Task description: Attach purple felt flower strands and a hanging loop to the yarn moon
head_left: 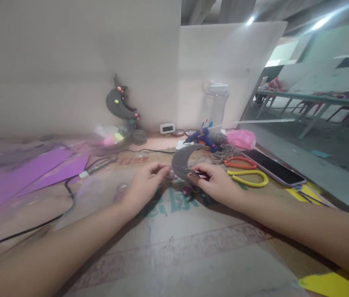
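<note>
A grey crescent moon, its surface looking wound with yarn, stands upright above the cardboard in the middle. My right hand is closed on its right side, thumb and fingers pinched at the lower inner curve. At the crescent's left edge, my left hand is closed in a pinch. A small pinkish bit shows by its fingertips, too small to name. Below the hands, small purple pieces lie on the printed cardboard.
Right of my hands lie yellow-handled scissors, an orange handle and a phone. Behind are a blue glue gun, grey yarn, a bottle and a dark decorated crescent. Purple sheets and a black cable lie left.
</note>
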`<action>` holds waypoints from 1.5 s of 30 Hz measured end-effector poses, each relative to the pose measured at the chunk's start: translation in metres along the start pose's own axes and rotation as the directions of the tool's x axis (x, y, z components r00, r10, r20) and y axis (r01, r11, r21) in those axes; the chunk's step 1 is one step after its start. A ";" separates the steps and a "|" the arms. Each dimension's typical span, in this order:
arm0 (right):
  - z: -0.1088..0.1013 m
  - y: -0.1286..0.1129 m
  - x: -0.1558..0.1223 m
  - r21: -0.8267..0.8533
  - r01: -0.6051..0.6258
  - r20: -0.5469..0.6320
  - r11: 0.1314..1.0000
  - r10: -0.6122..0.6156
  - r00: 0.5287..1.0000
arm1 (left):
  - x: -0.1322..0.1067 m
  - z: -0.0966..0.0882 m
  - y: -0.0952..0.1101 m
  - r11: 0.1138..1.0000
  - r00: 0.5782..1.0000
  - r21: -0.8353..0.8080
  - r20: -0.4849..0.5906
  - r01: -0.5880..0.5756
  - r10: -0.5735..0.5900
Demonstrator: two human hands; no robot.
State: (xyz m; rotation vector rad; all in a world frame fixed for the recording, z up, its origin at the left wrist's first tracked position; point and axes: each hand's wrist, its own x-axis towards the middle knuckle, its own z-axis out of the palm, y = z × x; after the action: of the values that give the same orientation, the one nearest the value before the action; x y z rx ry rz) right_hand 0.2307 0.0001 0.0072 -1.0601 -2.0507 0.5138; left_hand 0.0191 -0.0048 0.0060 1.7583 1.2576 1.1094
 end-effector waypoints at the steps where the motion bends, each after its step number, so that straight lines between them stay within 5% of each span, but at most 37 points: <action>1: 0.000 0.001 0.000 -0.007 -0.006 0.013 1.000 0.006 1.000 | 0.000 -0.001 0.001 1.000 1.000 0.007 -0.018 -0.018 0.018; 13: 0.002 0.002 0.001 -0.018 -0.047 0.047 0.999 0.048 0.998 | -0.005 0.003 0.008 0.989 0.996 0.125 0.066 -0.074 0.066; 22: 0.001 -0.001 0.001 -0.022 -0.043 0.055 0.999 0.044 0.997 | 0.001 -0.001 -0.004 0.992 0.995 0.114 -0.070 -0.057 0.066; 36: 0.004 0.003 -0.001 -0.051 -0.004 0.109 0.999 0.010 0.994 | -0.001 0.000 0.000 0.996 0.996 -0.028 -0.029 -0.086 0.085; 41: 0.003 0.003 -0.001 -0.065 -0.010 0.164 0.998 0.020 0.986 | -0.004 0.002 0.005 0.994 0.995 0.098 0.094 -0.051 0.042; 45: 0.004 0.005 -0.001 -0.048 0.014 0.143 0.999 -0.007 0.990 | -0.006 0.002 0.007 0.992 0.994 0.099 0.088 -0.076 0.067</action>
State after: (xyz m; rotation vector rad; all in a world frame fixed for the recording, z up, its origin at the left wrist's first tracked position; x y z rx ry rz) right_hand 0.2309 0.0022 0.0012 -1.0674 -2.2033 0.5501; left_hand 0.0223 -0.0125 0.0100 1.9196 1.2278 1.0154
